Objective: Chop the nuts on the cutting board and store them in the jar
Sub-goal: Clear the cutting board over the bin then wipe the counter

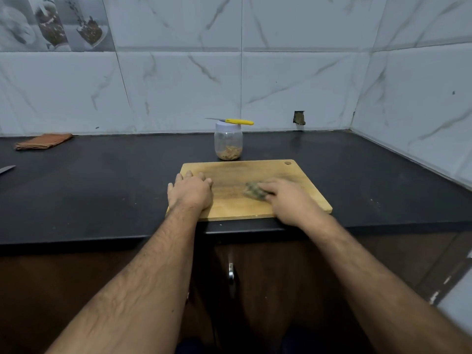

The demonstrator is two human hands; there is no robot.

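One cutting board [229,200]: left hand [190,191] rests flat, fingers straight; right hand [286,198] presses a scrubber [252,190], fingers extended. One jar [228,141] carries one yellow-handled knife [235,121].

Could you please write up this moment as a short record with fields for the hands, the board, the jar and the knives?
left hand: flat on cutting board, fingers straight
right hand: fingers on a greenish scrub pad, pressing it to the board
jar: behind board, lid on, chopped nuts inside
yellow-handled knife: lying across jar lid
second blade: tip at left frame edge
cloth: folded, far left on countertop
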